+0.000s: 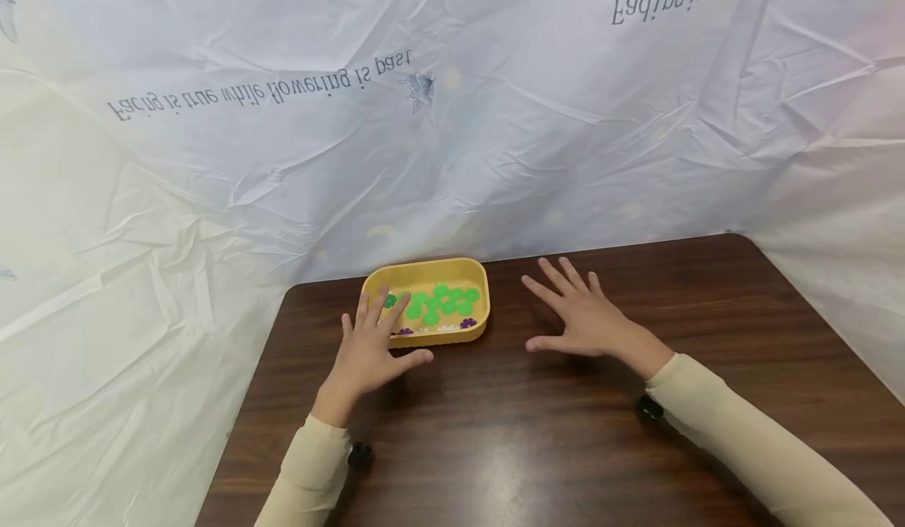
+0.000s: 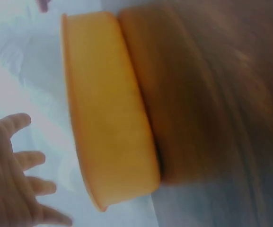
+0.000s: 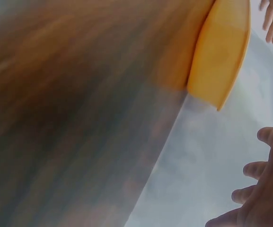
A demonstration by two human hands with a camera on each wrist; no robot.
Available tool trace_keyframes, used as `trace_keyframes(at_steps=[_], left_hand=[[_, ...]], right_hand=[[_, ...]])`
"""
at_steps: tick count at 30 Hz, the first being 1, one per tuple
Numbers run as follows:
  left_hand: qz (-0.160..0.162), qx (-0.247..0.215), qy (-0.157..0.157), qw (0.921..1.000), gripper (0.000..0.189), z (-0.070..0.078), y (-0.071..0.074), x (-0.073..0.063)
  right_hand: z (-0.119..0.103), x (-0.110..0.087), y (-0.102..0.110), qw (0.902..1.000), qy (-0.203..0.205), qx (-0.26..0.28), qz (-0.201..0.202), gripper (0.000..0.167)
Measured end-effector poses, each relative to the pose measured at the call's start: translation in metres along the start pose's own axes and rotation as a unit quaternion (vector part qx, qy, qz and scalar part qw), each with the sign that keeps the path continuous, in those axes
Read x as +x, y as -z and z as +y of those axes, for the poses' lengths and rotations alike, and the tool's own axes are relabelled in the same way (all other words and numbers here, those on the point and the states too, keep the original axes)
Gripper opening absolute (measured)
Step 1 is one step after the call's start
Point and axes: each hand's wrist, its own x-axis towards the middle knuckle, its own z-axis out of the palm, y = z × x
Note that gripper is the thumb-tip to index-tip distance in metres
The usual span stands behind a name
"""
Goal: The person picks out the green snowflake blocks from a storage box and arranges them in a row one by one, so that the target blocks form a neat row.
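A shallow yellow tray (image 1: 475, 334) stands at the back left of the dark wooden table. Bright green flower-like pieces (image 1: 431, 317) lie in it, along with a darker green one (image 1: 390, 301), purple ones (image 1: 468, 323) and white ones. My left hand (image 1: 368, 358) is spread, its fingers overlapping the tray's near left corner in the head view and holding nothing. To the right of the tray, my right hand (image 1: 587, 319) hovers over the table with fingers spread and no object in it. Both wrist views show the tray's outer wall (image 2: 110, 109) beside spread fingers.
The brown table (image 1: 566, 440) has its back edge against a wrinkled white sheet (image 1: 495, 158) printed with lettering. More sheet hangs at the left and right sides. Small black devices (image 1: 650, 407) sit under both wrists.
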Motion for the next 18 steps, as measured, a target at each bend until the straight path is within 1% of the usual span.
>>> trace_keyframes(at_steps=[3, 7, 9, 13, 15, 18], left_hand=[[0.008, -0.058, -0.006, 0.9982, 0.103, -0.002, 0.002, 0.003], [0.022, -0.130, -0.019, 0.9911, 0.100, -0.004, 0.005, 0.009], [0.030, -0.175, -0.026, 0.9837, 0.101, -0.006, 0.008, 0.010], [0.052, -0.266, -0.045, 0.9616, 0.107, -0.014, 0.017, 0.012], [0.069, -0.288, -0.051, 0.9538, 0.108, -0.019, 0.019, 0.015], [0.094, -0.313, -0.049, 0.9439, 0.107, -0.030, 0.017, 0.021]], right_hand=[[-0.009, 0.015, -0.001, 0.9999, 0.010, 0.009, 0.000, 0.112], [-0.020, 0.036, -0.002, 0.9997, 0.023, 0.008, 0.005, 0.112], [-0.026, 0.047, -0.003, 0.9995, 0.032, 0.000, 0.006, 0.112], [-0.039, 0.068, -0.003, 0.9986, 0.051, -0.014, 0.004, 0.111], [-0.044, 0.077, -0.003, 0.9982, 0.057, -0.017, 0.002, 0.110], [-0.050, 0.089, -0.003, 0.9981, 0.060, -0.010, -0.001, 0.107]])
